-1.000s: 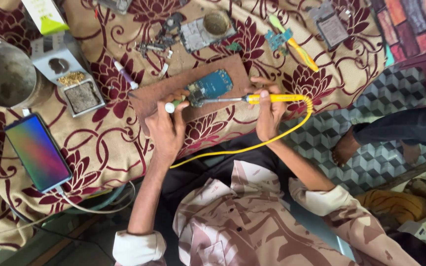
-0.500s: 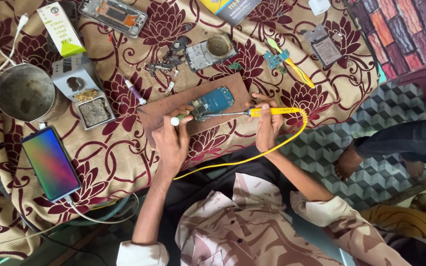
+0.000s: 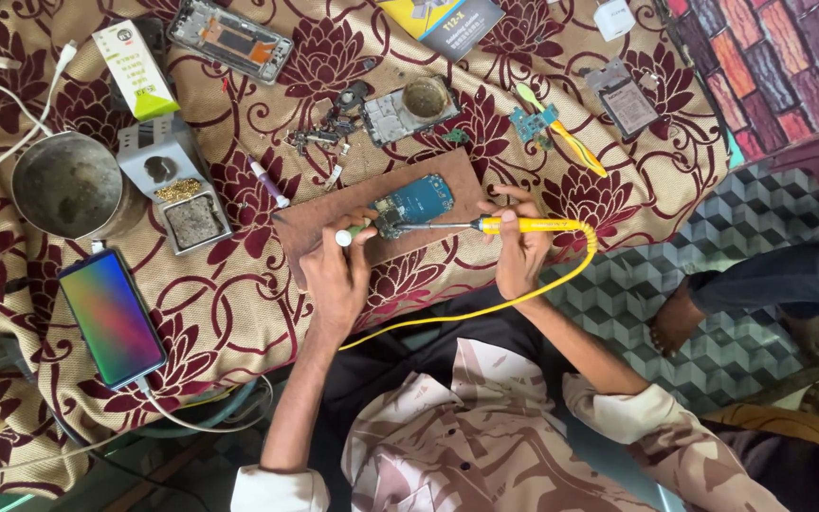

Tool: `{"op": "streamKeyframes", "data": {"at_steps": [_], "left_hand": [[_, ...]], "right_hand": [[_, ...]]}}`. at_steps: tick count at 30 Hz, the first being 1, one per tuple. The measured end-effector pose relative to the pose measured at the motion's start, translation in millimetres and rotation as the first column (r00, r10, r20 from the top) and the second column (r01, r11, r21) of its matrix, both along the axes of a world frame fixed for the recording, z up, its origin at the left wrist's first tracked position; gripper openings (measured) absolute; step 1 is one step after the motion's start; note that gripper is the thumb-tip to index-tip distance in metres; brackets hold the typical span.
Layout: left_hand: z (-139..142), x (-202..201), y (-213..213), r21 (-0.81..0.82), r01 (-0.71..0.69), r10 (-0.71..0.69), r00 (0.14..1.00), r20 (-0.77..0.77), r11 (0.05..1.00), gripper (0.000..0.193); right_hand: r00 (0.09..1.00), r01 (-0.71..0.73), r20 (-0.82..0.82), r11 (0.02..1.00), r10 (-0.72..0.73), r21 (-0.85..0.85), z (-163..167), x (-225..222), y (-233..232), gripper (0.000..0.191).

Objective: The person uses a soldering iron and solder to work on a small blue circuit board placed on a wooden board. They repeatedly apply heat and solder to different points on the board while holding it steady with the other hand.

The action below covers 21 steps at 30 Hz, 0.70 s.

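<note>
The right hand (image 3: 520, 254) is closed around the yellow handle of a soldering iron (image 3: 523, 226), fingers curled over the top and thumb beneath, so that the tool lies almost level and points toward the person's left. Its thin metal shaft runs across to the blue circuit board (image 3: 416, 202), and the tip meets the board's lower edge near a cluster of darker components. A yellow cord (image 3: 485, 310) leaves the back of the handle, loops round the outside of the right hand and trails down across the person's lap.

The left hand (image 3: 336, 275) is pressed shut on a slim green tool with a white knob end (image 3: 344, 237), pinched between thumb and forefinger; its working end reaches toward the same corner of the board, though the exact contact is too small to make out. The heel of this hand rests on the brown wooden work board (image 3: 315, 220), and the circuit board lies on the upper middle of that wood.

All of this sits on a beige cloth with maroon flowers (image 3: 239, 313). To the left of the wooden board stand a soldering iron stand with a sponge tray (image 3: 177, 194) and a round metal bowl (image 3: 68, 185). A smartphone with a lit rainbow screen (image 3: 111, 318) lies nearer the person, plugged into a cable. An opened phone chassis (image 3: 229, 38) lies at the far edge, and yellow-handled tweezers (image 3: 571, 142) rest off to the right.
</note>
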<state>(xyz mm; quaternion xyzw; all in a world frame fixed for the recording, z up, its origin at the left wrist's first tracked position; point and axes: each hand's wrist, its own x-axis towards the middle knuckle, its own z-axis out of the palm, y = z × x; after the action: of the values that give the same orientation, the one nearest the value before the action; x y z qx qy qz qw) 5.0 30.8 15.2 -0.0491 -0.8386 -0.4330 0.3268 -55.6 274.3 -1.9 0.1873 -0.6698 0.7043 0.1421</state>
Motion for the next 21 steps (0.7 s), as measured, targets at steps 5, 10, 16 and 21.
{"op": "streamKeyframes", "data": {"at_steps": [5, 10, 16, 21], "left_hand": [[-2.6, 0.3, -1.2, 0.004, -0.007, 0.007, 1.0, 0.014, 1.0, 0.011], [-7.8, -0.7, -2.7, -0.019, -0.044, 0.045, 0.998, 0.055, 0.999, 0.011], [-9.2, 0.7, -1.4, -0.04, -0.056, 0.06, 0.992, 0.111, 0.998, 0.012], [-7.7, 0.1, -2.3, -0.046, -0.011, 0.008, 0.997, -0.079, 0.999, 0.013]], "right_hand": [[0.98, 0.158, -0.158, 0.959, -0.122, 0.235, 33.6, 10.4, -7.7, 0.018], [0.932, 0.242, -0.352, 0.87, -0.086, 0.429, 68.6, 14.7, -16.1, 0.012], [0.965, 0.171, -0.262, 0.791, -0.014, 0.587, 97.8, 12.3, -26.4, 0.021], [0.965, 0.113, -0.26, 0.828, 0.04, 0.549, 110.7, 4.6, -36.8, 0.02]]}}
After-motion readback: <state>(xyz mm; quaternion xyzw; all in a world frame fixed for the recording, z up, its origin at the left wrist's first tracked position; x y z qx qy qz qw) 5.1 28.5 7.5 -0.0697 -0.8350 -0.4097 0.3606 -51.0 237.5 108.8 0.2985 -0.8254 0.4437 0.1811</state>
